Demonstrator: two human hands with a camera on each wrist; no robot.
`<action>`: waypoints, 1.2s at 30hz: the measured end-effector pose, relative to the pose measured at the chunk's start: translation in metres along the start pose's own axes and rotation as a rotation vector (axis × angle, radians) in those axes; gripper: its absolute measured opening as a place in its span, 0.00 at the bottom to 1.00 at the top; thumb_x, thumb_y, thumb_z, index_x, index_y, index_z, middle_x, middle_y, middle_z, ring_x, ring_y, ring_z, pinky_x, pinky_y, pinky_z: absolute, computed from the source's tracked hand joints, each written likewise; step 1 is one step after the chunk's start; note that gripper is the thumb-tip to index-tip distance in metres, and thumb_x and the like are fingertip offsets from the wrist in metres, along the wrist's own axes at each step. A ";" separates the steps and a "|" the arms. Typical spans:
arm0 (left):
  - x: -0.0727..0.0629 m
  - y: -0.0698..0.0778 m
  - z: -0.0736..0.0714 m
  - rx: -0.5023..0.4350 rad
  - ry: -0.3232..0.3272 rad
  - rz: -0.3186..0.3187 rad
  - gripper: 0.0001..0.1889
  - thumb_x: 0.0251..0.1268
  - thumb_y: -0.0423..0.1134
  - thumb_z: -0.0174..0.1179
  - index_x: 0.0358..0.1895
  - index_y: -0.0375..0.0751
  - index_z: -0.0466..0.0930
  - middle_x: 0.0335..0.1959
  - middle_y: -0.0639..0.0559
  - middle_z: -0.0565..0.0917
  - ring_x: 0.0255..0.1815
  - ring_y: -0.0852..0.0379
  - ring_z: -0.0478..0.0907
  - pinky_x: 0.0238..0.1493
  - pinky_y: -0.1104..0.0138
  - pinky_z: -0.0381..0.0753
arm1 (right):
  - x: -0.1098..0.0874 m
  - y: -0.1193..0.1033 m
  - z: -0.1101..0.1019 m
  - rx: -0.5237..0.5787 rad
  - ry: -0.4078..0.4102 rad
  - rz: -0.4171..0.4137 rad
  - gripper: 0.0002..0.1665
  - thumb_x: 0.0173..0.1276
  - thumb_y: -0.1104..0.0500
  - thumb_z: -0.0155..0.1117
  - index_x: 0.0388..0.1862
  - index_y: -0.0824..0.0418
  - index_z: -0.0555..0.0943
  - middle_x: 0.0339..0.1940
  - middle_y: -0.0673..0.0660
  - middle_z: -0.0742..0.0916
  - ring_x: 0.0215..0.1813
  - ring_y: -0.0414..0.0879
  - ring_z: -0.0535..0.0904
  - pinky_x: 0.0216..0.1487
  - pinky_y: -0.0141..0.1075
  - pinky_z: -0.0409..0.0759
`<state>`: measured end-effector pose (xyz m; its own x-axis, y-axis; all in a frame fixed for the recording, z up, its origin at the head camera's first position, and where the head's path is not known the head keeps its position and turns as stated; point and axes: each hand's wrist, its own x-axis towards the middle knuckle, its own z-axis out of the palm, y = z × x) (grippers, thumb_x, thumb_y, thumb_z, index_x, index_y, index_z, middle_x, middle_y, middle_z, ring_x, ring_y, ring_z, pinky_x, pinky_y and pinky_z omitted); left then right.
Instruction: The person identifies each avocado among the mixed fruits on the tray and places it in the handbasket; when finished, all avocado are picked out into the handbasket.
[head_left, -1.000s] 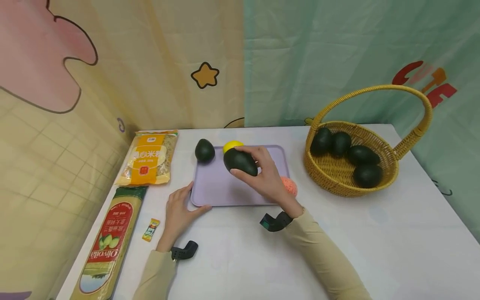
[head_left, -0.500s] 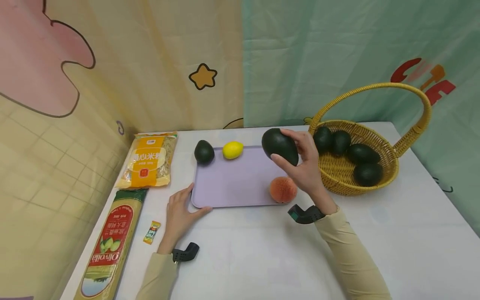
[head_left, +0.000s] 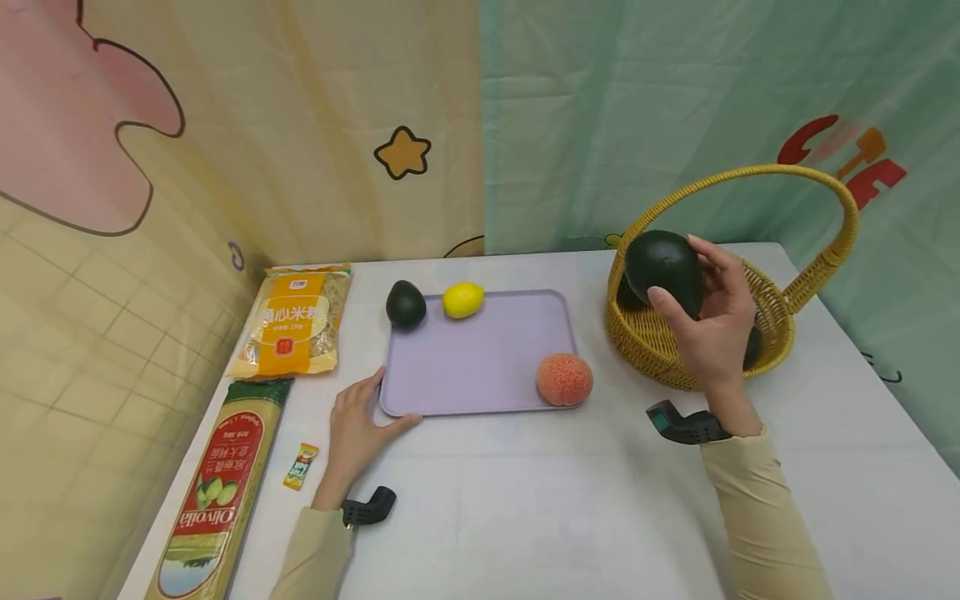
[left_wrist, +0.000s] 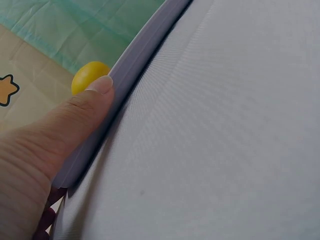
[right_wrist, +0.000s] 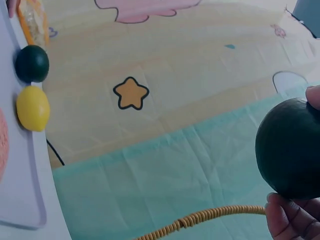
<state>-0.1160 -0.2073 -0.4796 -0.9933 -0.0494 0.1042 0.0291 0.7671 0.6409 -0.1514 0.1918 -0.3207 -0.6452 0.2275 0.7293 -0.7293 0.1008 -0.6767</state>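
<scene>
In the head view my right hand [head_left: 716,321] grips a dark green avocado [head_left: 662,268] between thumb and fingers, above the left part of a wicker basket [head_left: 648,360]. More dark avocados lie in the basket, largely hidden behind that hand. My left hand [head_left: 358,429] touches the near left corner of a lilac tray [head_left: 465,371], its fingers at the left side. In the left wrist view the thumb [left_wrist: 82,115] rests against the tray's rim. On the tray are a lemon [head_left: 462,300] at the back edge and a peach [head_left: 564,380] at the near right corner.
Another avocado [head_left: 406,305] sits at the tray's back left corner. Along the table's left side lie a bag of pasta [head_left: 292,321], a long spaghetti pack [head_left: 217,492] and a small wrapped sweet [head_left: 301,467]. The basket's tall handle [head_left: 750,171] arches over it.
My right hand has carried the avocado rightward from over the tray to over the basket, bringing the lemon and peach into full view. The left hand has stayed at the tray's corner.
</scene>
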 end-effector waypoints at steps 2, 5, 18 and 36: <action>0.000 0.000 0.000 0.003 0.006 0.002 0.51 0.43 0.60 0.72 0.71 0.42 0.61 0.65 0.40 0.67 0.65 0.41 0.56 0.62 0.46 0.54 | 0.001 0.001 -0.007 0.002 0.035 0.002 0.31 0.52 0.67 0.71 0.56 0.73 0.75 0.49 0.59 0.80 0.47 0.50 0.75 0.51 0.33 0.74; 0.001 0.000 0.000 0.003 0.007 0.003 0.51 0.43 0.60 0.72 0.71 0.42 0.61 0.64 0.40 0.67 0.65 0.41 0.56 0.62 0.46 0.54 | 0.004 0.003 -0.020 0.014 0.080 0.005 0.30 0.51 0.68 0.71 0.55 0.72 0.75 0.47 0.60 0.80 0.46 0.50 0.77 0.50 0.32 0.75; 0.001 0.000 -0.002 0.004 -0.011 -0.010 0.53 0.42 0.62 0.72 0.72 0.42 0.60 0.65 0.40 0.67 0.65 0.41 0.56 0.63 0.48 0.54 | 0.018 0.033 -0.085 -0.382 0.045 0.192 0.32 0.50 0.70 0.72 0.56 0.64 0.75 0.46 0.51 0.81 0.38 0.39 0.79 0.42 0.24 0.75; 0.000 -0.001 -0.001 -0.003 0.001 -0.001 0.52 0.42 0.62 0.72 0.71 0.42 0.61 0.65 0.40 0.67 0.65 0.41 0.56 0.63 0.48 0.54 | 0.050 0.080 -0.108 -0.797 -0.744 0.626 0.43 0.53 0.39 0.72 0.56 0.65 0.67 0.59 0.68 0.73 0.58 0.65 0.70 0.53 0.62 0.69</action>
<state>-0.1155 -0.2080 -0.4796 -0.9933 -0.0506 0.1041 0.0285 0.7649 0.6435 -0.2173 0.3157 -0.3487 -0.9914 -0.1266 -0.0338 -0.0799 0.7884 -0.6099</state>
